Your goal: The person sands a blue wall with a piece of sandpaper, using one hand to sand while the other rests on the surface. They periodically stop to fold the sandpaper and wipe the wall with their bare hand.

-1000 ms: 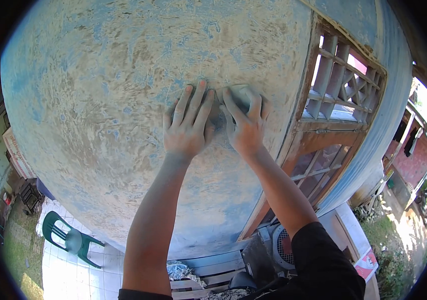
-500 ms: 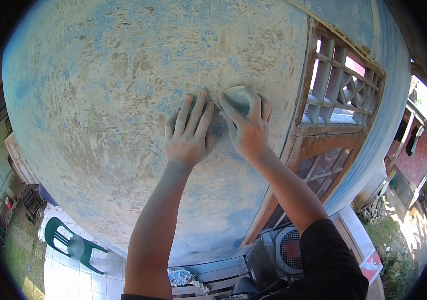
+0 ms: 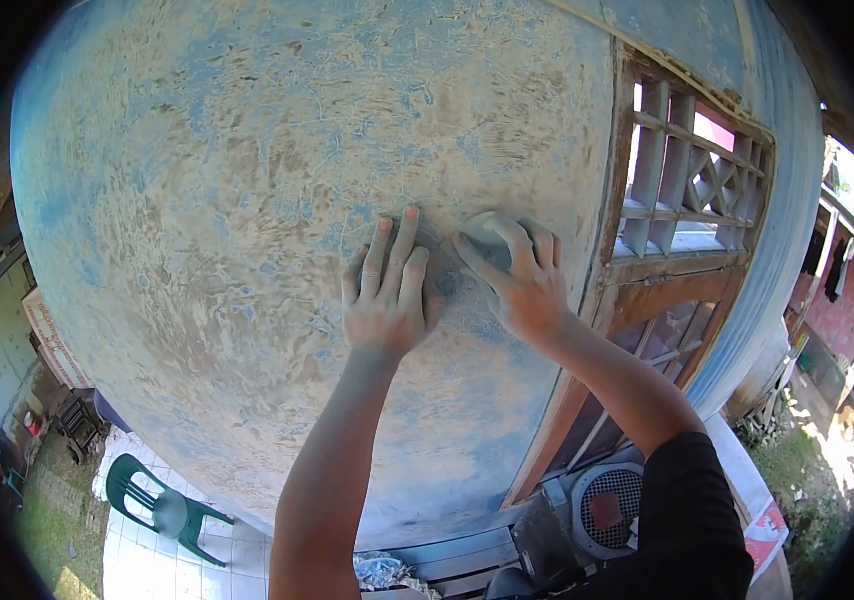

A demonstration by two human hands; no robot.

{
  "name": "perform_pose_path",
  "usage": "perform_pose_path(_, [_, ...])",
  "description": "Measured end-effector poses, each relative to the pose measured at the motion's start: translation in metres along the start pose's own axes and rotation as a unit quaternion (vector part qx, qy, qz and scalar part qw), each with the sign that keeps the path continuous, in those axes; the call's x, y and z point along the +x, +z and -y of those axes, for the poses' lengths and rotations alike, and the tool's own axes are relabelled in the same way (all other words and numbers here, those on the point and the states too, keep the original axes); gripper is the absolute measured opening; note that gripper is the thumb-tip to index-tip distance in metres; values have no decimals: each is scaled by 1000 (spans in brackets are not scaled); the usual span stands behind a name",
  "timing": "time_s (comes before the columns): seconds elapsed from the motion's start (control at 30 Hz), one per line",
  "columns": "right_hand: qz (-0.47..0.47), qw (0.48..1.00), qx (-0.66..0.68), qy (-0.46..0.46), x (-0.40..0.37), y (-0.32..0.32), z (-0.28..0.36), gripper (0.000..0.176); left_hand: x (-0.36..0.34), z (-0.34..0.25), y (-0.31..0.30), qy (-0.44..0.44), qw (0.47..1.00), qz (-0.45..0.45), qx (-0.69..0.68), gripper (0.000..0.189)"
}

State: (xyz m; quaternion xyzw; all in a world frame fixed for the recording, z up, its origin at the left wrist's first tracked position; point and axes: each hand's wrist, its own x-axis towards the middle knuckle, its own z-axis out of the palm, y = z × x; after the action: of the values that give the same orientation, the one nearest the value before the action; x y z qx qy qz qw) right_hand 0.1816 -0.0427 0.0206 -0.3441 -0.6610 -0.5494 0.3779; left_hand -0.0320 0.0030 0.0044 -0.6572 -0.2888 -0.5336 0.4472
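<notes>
My left hand (image 3: pixel 385 300) lies spread against a worn wall (image 3: pixel 227 200) of patchy blue and beige, its fingers pointing up. To its right, my right hand (image 3: pixel 527 285) is bent around a thin, pale grey piece (image 3: pixel 485 228) pressed to the wall, most of it hidden by the fingers. What the piece is made of I cannot make out. Grey dust coats both hands, and a darker smooth patch shows between them. The hands do not touch each other.
A wooden-framed window with a lattice (image 3: pixel 692 170) is at the right. Below stand a green plastic chair (image 3: pixel 169 508) on white tiles, a slatted bench (image 3: pixel 457 562) with a crumpled cloth (image 3: pixel 382 572), and a round fan-like grille (image 3: pixel 607 505).
Both hands have slid lower on the wall, and my right hand has also moved rightward with the pale piece. The gap between the hands is wider. The camera view has shifted slightly.
</notes>
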Motion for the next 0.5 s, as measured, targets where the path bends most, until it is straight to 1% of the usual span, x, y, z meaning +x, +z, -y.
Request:
perform_pose_path(0.03, [24, 1000, -2, -6, -12, 0, -1, 49, 0, 0, 1, 1, 1000, -5, 3, 27])
perform_pose_path(0.07, [21, 1000, -1, -2, -18, 1, -5, 49, 0, 0, 2, 2, 1000, -12, 6, 25])
perform_pose_path(0.13, [-19, 999, -10, -48, -19, 1, -9, 49, 1, -3, 3, 0, 1000, -11, 6, 25])
perform_pose_path(0.27, [-38, 998, -6, -52, 15, 9, -3, 47, 1, -3, 2, -3, 1000, -8, 4, 23])
perform_pose_path(0.33, [-53, 998, -8, -26, 23, 13, 1, 47, 1, 0, 3, -1, 1000, -9, 7, 22])
perform_pose_path(0.37, [-50, 998, -7, -28, 18, 10, 1, 47, -1, 0, 3, 3, 1000, -7, 8, 22])
perform_pose_path(0.43, [-17, 1000, 15, -1, 0, 3, 2, 46, -1, -1, 4, 1, 1000, -7, 10, 21])
perform_pose_path(0.5, [-7, 1000, 3, -6, -30, -1, -5, 44, 0, -1, 4, 6, 1000, -10, 12, 21])
